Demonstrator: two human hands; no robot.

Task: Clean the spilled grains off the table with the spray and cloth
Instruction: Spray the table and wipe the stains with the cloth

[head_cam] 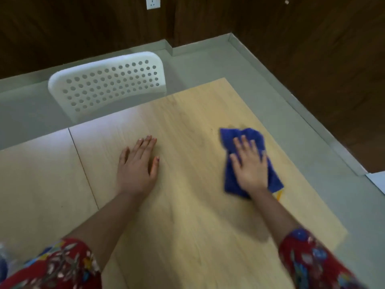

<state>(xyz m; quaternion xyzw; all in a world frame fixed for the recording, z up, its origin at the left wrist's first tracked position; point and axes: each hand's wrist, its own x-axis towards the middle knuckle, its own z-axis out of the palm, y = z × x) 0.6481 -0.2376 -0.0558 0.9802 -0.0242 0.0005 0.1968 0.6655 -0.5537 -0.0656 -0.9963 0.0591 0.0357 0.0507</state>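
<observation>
Nearest the camera, two red floral sleeves are seen, the left sleeve point(52, 265) at the lower left corner and the right sleeve point(312, 259) at the lower right. Bare forearms are extended from them over the light wooden table point(187, 226).

The left hand point(137, 165) is laid flat on the bare tabletop, palm down, with its fingers straight and close together and the thumb set apart. Nothing is held by it.

The right hand point(250, 163) is pressed palm down on the blue cloth point(231, 136), with fingers spread and straight. The cloth is found crumpled on the right part of the table, near its right edge, and well apart from the left hand. This area is slightly blurred. A small yellow patch is noted at the cloth's near right edge; its nature cannot be told.

A seam point(83, 167) is observed across the tabletop to the left of the left hand.

Beyond the far edge, a white perforated chair point(108, 82) is placed against the table. Grey floor point(270, 80) is seen behind it, bounded by dark wood wall panelling point(312, 38) bearing a white socket point(153, 2).
</observation>
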